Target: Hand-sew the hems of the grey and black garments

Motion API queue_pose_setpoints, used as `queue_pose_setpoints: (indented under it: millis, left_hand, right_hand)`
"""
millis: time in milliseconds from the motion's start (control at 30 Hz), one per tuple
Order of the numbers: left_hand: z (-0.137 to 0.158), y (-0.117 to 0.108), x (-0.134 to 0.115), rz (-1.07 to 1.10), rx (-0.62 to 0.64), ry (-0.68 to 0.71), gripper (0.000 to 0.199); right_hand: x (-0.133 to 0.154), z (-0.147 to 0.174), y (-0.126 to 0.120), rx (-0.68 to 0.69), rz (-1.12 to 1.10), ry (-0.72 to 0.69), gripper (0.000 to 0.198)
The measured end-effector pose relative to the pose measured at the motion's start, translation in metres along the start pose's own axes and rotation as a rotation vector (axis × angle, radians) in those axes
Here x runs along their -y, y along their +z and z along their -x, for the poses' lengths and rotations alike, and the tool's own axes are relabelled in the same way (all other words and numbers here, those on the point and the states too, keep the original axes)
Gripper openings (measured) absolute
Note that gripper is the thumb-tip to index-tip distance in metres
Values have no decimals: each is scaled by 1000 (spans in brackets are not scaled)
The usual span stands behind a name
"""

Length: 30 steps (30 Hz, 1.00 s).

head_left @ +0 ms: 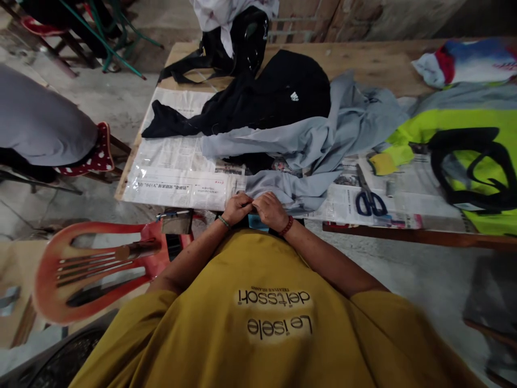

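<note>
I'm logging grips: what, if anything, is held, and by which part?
The left hand and right hand seem to pinch the grey garment at its near edge; the exact spot is hidden.

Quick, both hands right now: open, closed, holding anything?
Left hand: fingers closed, at the near edge of the grey garment; what they pinch can't be told.
Right hand: closed, beside the left at that edge; hold likewise unclear.
</note>
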<state>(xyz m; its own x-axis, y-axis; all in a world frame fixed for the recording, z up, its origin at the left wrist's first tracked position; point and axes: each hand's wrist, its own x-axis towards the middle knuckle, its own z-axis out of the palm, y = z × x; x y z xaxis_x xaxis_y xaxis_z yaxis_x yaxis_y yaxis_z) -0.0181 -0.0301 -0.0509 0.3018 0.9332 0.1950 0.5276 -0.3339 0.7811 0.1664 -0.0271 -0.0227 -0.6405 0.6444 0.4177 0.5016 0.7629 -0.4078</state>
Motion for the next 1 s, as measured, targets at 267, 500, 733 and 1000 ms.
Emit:
queue_pose_setpoints:
  millis: [267, 500, 733, 1000]
  left_hand:
    - [2, 5, 7, -55, 0, 28, 29]
    - [2, 2, 4, -51, -22, 16, 24]
    - [2, 0, 0, -60, -1, 17, 15]
    - [2, 0, 0, -13, -15, -6, 12]
  right_hand:
    - [29, -23, -18, -3, -279, 83, 25]
    - [35, -39, -21, -110, -1141, 659, 39]
    - [-12, -55, -67, -147, -644, 439, 26]
    - [-80, -51, -124, -48, -23, 76, 24]
